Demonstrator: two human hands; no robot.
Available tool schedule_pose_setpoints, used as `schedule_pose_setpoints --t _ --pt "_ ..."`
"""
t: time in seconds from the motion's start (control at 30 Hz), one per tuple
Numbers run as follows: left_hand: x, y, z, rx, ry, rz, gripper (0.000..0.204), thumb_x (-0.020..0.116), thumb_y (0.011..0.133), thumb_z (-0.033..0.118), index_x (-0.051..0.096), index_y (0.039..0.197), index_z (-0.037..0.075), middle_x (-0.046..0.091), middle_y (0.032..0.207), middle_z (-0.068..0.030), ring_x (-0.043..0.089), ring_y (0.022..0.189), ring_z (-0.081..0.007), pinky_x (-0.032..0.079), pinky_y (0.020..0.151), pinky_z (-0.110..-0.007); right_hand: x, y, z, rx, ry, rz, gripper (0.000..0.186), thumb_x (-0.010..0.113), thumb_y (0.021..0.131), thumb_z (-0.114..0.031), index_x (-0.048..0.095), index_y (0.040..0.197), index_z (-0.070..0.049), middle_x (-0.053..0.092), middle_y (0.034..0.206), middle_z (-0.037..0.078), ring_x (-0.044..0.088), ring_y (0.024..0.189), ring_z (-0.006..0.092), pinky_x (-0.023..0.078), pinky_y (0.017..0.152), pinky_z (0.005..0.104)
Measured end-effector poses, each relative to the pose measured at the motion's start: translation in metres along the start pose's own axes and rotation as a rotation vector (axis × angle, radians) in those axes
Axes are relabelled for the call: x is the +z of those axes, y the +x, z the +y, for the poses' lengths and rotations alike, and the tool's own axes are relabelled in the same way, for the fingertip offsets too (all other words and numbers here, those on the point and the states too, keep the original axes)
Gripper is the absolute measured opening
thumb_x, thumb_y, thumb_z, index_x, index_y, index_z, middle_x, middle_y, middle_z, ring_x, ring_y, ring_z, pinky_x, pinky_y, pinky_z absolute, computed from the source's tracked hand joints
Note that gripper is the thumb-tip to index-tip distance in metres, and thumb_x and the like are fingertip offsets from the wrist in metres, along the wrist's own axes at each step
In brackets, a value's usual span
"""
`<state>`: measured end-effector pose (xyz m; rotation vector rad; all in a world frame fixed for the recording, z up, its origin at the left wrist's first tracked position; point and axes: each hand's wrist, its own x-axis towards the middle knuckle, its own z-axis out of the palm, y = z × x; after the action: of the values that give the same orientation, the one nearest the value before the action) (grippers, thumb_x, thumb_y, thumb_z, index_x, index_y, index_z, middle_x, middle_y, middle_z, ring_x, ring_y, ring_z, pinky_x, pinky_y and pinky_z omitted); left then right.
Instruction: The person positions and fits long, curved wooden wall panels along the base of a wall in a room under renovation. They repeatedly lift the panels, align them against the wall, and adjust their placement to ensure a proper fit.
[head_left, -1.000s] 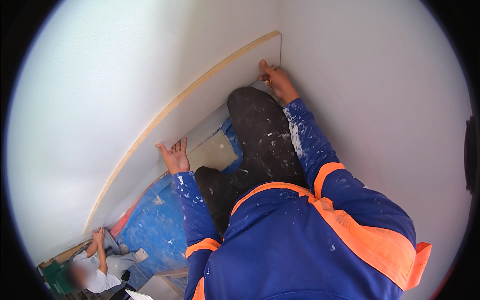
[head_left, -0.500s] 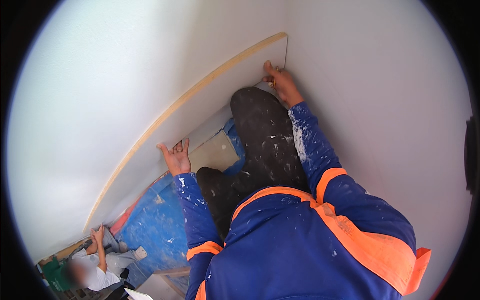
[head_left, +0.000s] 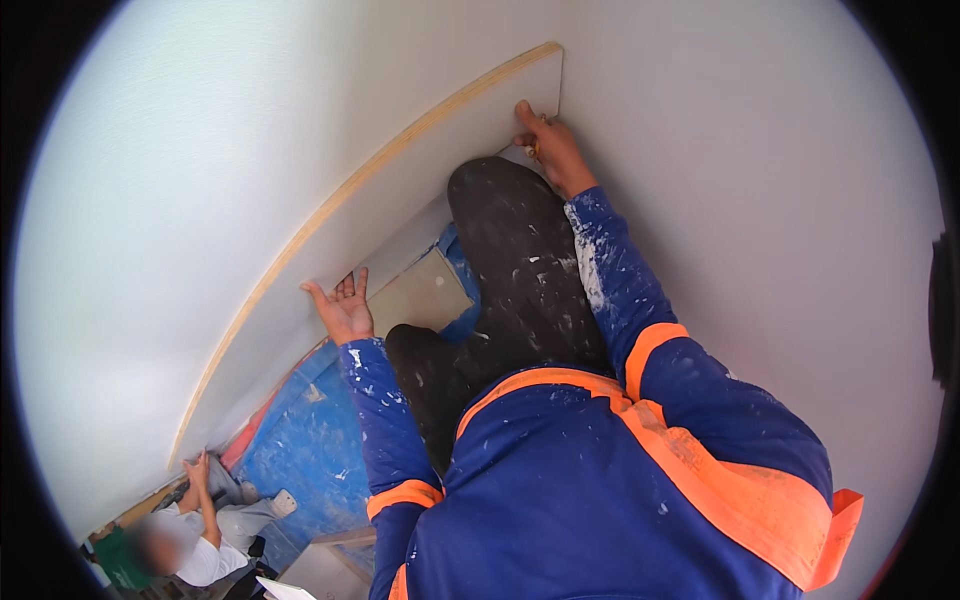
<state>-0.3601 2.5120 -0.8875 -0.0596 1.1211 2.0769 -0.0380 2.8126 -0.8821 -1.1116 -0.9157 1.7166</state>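
Observation:
A long white board (head_left: 400,185) with a bare wood edge lies along the wall, its right end at the room corner. My right hand (head_left: 558,158) grips its lower edge near that corner, thumb up on the face and the other fingers curled beneath. Something small and yellowish shows at these fingers, too small to name. Farther left, my left hand (head_left: 345,310) holds the board from below, palm up, thumb against the face and fingertips partly hidden under it. At the far left end, another person's hands (head_left: 197,468) are raised to the board.
My dark, paint-flecked knees (head_left: 515,230) are close under the board. Below are a beige panel (head_left: 420,292) and blue floor sheeting (head_left: 310,440). The right wall (head_left: 740,200) stands close to my right arm. A light box-like piece (head_left: 325,572) is at lower left, near the other person (head_left: 195,545).
The board's right end, both my hands and my knees sit slightly higher and farther left in the picture, along with the room corner. Both my hands keep their hold on the board.

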Motion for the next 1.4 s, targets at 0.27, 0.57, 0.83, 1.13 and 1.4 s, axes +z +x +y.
schedule_pose_setpoints --t 0.27,0.57,0.83,1.13,1.4 --pt "-0.031 0.012 0.005 0.040 0.071 0.031 0.069 0.064 0.099 0.057 0.046 0.146 0.010 0.050 0.144 -0.0148 0.044 0.139 -0.0348 0.041 0.115 -0.064 0.005 0.020 0.019 0.045 -0.178 -0.027 0.073 0.074 0.091 -0.062 0.067 0.132 -0.001 0.068 0.107 0.009 0.062 0.094 0.0185 0.045 0.076 0.0332" --pt "-0.004 -0.004 0.000 0.045 -0.070 0.116 0.086 0.083 0.087 0.053 0.046 0.145 0.001 0.052 0.143 -0.0120 0.044 0.137 -0.0310 0.044 0.109 -0.056 -0.017 0.032 0.025 0.069 -0.101 -0.101 0.091 0.063 0.098 -0.066 0.033 0.164 -0.011 0.039 0.160 0.016 0.048 0.127 0.0251 0.038 0.103 0.0396" --pt "0.020 -0.008 -0.004 0.084 -0.109 0.205 0.083 0.083 0.089 0.048 0.043 0.140 -0.004 0.056 0.137 -0.0160 0.053 0.131 -0.0319 0.044 0.111 -0.057 0.001 -0.004 -0.008 0.072 -0.038 -0.185 0.095 0.064 0.096 -0.067 0.034 0.157 -0.001 0.051 0.141 0.017 0.052 0.122 0.0288 0.043 0.109 0.0410" --pt "0.004 0.001 -0.005 0.103 -0.139 0.189 0.080 0.083 0.090 0.042 0.043 0.141 -0.004 0.055 0.142 -0.0158 0.056 0.130 -0.0291 0.045 0.111 -0.055 0.013 -0.020 -0.011 0.083 -0.068 -0.255 0.097 0.058 0.100 -0.065 0.021 0.164 -0.002 0.039 0.155 0.024 0.043 0.136 0.0345 0.038 0.117 0.0479" --pt "0.019 0.002 -0.002 0.072 -0.178 0.075 0.073 0.085 0.089 0.038 0.045 0.140 0.005 0.052 0.144 -0.0123 0.054 0.128 -0.0259 0.046 0.108 -0.052 -0.029 0.038 -0.003 0.053 -0.148 -0.155 0.088 0.063 0.096 -0.068 0.041 0.154 -0.006 0.056 0.136 0.013 0.059 0.107 0.0261 0.050 0.099 0.0384"
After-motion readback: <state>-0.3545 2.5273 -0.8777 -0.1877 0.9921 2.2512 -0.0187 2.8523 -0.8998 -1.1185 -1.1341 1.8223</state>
